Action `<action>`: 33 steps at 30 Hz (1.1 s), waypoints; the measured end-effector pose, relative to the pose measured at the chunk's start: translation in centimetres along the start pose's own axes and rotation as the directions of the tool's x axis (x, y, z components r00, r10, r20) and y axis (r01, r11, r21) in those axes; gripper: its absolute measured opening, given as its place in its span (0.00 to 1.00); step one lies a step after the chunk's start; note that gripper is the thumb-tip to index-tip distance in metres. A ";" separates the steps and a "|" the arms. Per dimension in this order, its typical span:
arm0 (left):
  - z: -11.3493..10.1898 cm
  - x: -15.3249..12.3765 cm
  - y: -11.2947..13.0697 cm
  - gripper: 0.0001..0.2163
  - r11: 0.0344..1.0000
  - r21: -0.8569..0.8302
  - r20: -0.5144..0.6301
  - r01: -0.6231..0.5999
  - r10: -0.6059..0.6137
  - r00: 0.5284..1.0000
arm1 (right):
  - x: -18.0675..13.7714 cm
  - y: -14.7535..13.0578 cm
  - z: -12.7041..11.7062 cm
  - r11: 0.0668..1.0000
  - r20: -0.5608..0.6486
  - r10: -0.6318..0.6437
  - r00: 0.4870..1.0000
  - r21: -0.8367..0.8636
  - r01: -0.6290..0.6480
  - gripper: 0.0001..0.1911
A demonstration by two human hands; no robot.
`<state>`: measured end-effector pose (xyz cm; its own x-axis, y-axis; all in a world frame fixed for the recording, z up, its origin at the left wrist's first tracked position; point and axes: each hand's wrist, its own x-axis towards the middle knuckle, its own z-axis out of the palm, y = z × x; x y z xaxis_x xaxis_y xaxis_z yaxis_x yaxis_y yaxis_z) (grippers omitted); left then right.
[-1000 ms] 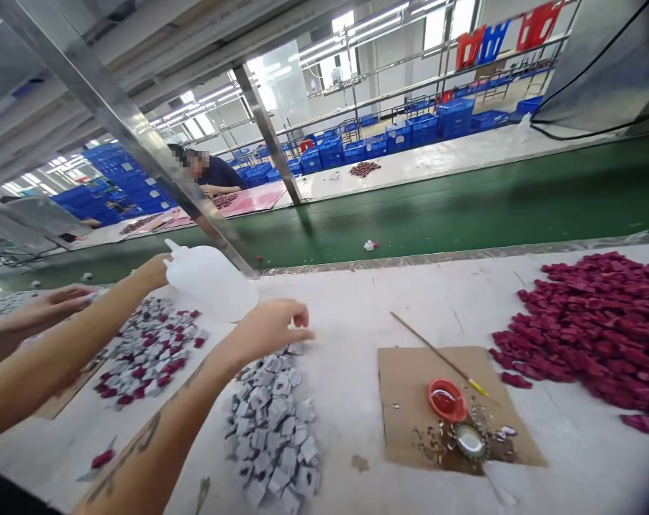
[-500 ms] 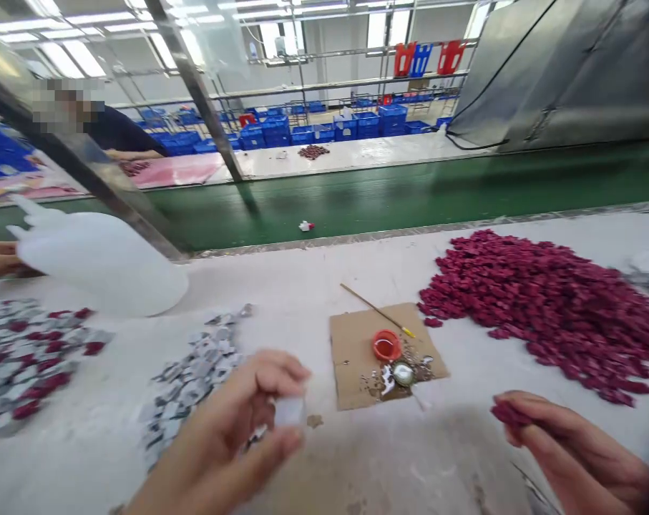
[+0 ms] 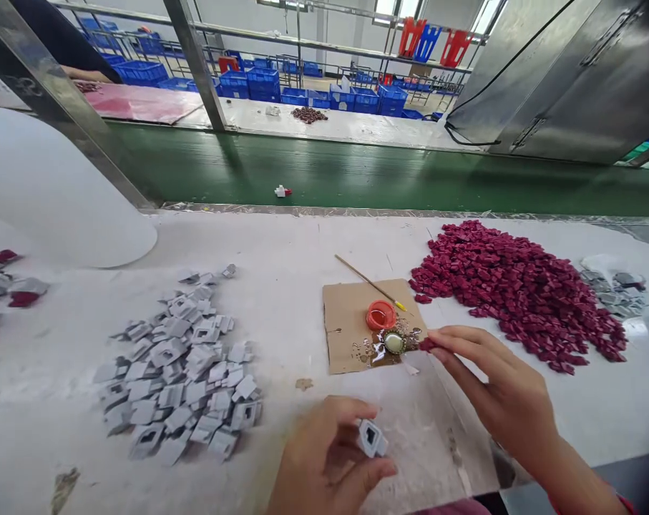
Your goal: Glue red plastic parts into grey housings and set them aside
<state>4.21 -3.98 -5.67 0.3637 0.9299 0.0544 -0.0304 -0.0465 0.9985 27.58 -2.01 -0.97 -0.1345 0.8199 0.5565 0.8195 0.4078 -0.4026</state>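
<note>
Left hand (image 3: 329, 458), near middle: thumb and fingers pinching one grey piece (image 3: 371, 438), its dark opening turned toward me. Right hand (image 3: 496, 386), to the right and slightly farther: fingertips pressed together on a maroon piece (image 3: 427, 345), mostly covered by my grip.

Layout, by size. White surface (image 3: 281, 286) under both hands, scuffed and stained in places. Beyond its far edge, a green belt (image 3: 324, 172) running left to right. Far right, a large metal housing (image 3: 560, 86) with a black cable hanging across it. At left, a translucent white sheet (image 3: 50, 193), curved, standing on the surface. On the right, a broad maroon heap (image 3: 517, 293); on the left, a looser grey heap (image 3: 184, 372), many of its pieces showing square openings.

Between the heaps, a square of cardboard (image 3: 340, 343), wet along its near right part. A thin stick (image 3: 356, 272) with a yellow tip lies across its far edge. On the cardboard, a red dish (image 3: 381, 315) holds liquid; just nearer to me, a round crimped cap (image 3: 394, 342), pale inside, sits in the wet patch. I have the maroon piece just right of this cap, at the cardboard's right edge; cannot tell whether it touches the wet patch. The grey piece is held nearer to me, well apart from the cardboard.
</note>
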 end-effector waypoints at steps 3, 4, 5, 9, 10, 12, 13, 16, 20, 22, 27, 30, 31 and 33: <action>-0.3 0.3 -0.6 0.17 0.877 0.395 0.095 -0.274 0.258 0.961 | 0.9 0.3 0.6 0.991 0.064 -0.127 0.990 -0.029 0.129 0.09; -0.2 0.4 -0.7 0.19 0.817 0.466 0.145 -0.338 0.307 0.941 | 1.1 0.4 0.8 0.988 0.089 -0.149 0.985 -0.023 0.151 0.09; -0.1 0.5 -0.9 0.19 0.770 0.512 0.178 -0.380 0.337 0.924 | 1.2 0.4 1.0 0.986 0.110 -0.165 0.980 -0.017 0.168 0.09; 0.3 0.5 -1.1 0.20 0.712 0.583 0.171 -0.391 0.363 0.916 | 1.4 0.5 1.6 0.980 0.160 -0.197 0.967 0.000 0.200 0.10; 0.3 0.5 -1.1 0.19 0.714 0.586 0.161 -0.383 0.361 0.919 | 1.4 0.6 1.8 0.979 0.168 -0.203 0.965 0.005 0.205 0.10; 0.3 0.3 -1.0 0.18 0.715 0.590 0.153 -0.376 0.358 0.921 | 1.5 0.7 2.0 0.977 0.178 -0.211 0.961 0.013 0.212 0.10; 0.3 0.2 -0.9 0.17 0.714 0.594 0.150 -0.370 0.354 0.923 | 1.5 0.7 2.1 0.977 0.181 -0.213 0.960 0.014 0.213 0.11; 0.4 0.2 -0.8 0.15 0.738 0.596 0.101 -0.317 0.323 0.941 | 1.5 0.5 2.0 0.979 0.168 -0.202 0.965 0.008 0.203 0.12; 0.7 0.2 -0.6 0.11 0.779 0.564 0.056 -0.275 0.296 0.954 | 0.3 -1.2 1.5 0.995 0.068 -0.097 0.993 0.018 0.096 0.14; 0.8 0.2 -0.4 0.12 0.786 0.561 0.045 -0.261 0.285 0.957 | -0.9 -2.5 1.4 0.994 0.039 -0.002 0.999 0.112 -0.003 0.14; 0.8 0.2 -0.2 0.10 0.794 0.556 0.029 -0.245 0.276 0.961 | -3.6 -4.9 2.3 0.935 0.082 0.097 0.992 0.334 -0.119 0.13; 0.7 0.1 -0.2 0.10 0.801 0.547 0.046 -0.243 0.261 0.964 | -4.0 -5.2 3.0 0.925 0.107 0.107 0.988 0.354 -0.139 0.12; 0.6 0.1 -0.3 0.10 0.803 0.544 0.049 -0.245 0.262 0.964 | -4.0 -5.2 3.1 0.923 0.116 0.107 0.987 0.357 -0.142 0.12; 0.6 0.1 -0.3 0.10 0.806 0.538 0.046 -0.246 0.263 0.964 | -3.8 -5.2 3.2 0.922 0.139 0.104 0.985 0.357 -0.148 0.11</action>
<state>4.79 -4.08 -5.94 0.3849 0.8672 0.3159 0.3869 -0.4624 0.7978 22.08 -5.96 -3.33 -0.1247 0.9056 0.4053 0.5771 0.3985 -0.7129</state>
